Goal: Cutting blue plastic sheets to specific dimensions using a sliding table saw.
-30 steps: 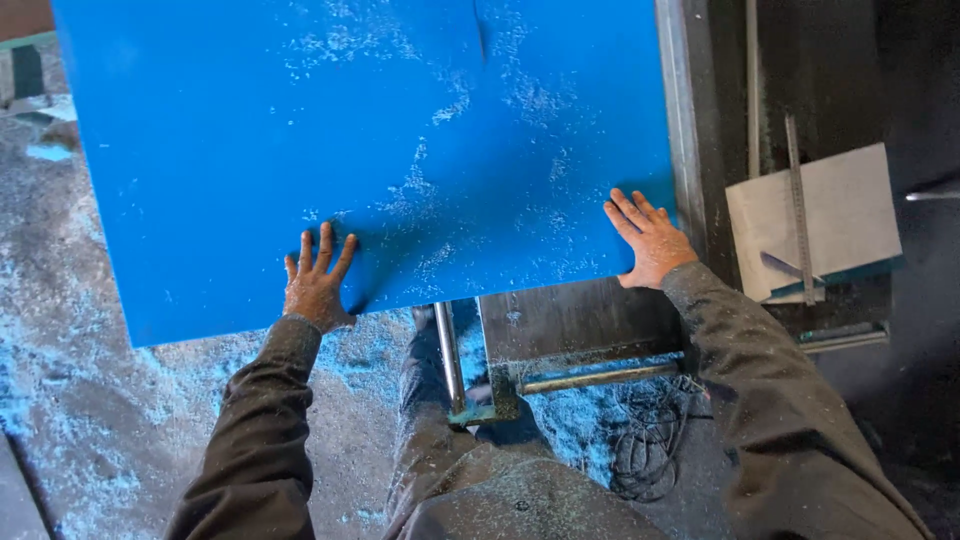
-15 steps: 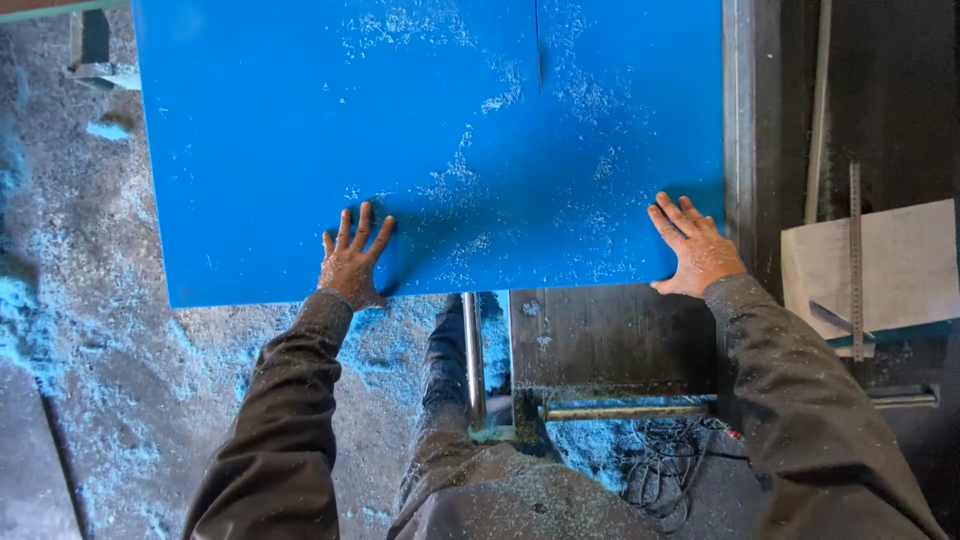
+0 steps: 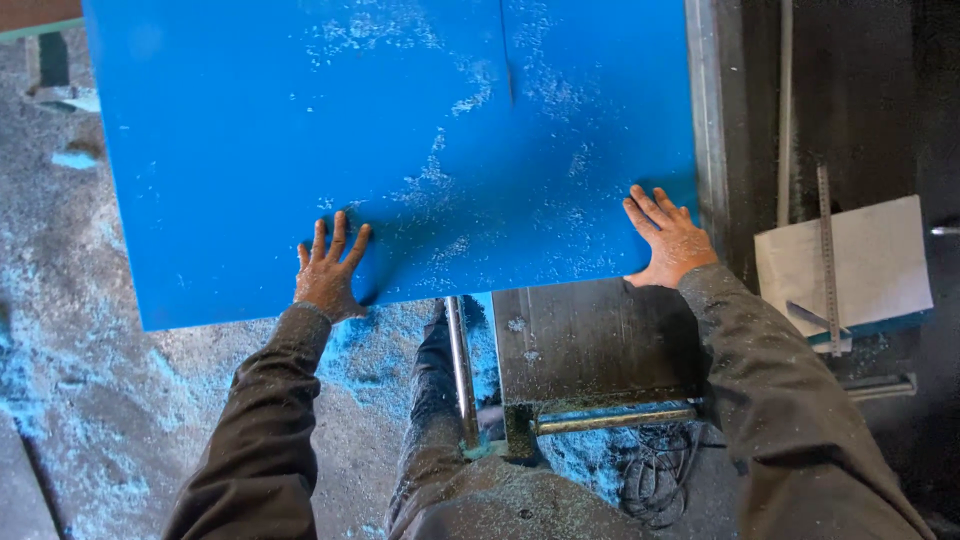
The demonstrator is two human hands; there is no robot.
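Board (image 3: pixel 400 150), big blue flat sheet, lies on the steel desk (image 3: pixel 590 340) of what looks like a saw, w/ a thin cut line (image 3: pixel 508 60) running in from the far edge toward me. Its long axis runs left-right across my view, slightly skewed so the left near corner hangs lower, out over the floor (image 3: pixel 90 400). Left hand (image 3: pixel 328 275) is flat on the near edge, fingers spread wide, palm down; right hand (image 3: pixel 668 240) flat near the right near corner, fingers spread too. Neither grips anything, both just press. I'd say palms sit wide apart like that to keep the sheet level and steady, since most of it overhangs the desk. Blue dust (image 3: pixel 440 190) is scattered over the board and the floor. Off to the right, a grey-white panel (image 3: pixel 870 260) w/ a metal ruler (image 3: pixel 828 250) across it.
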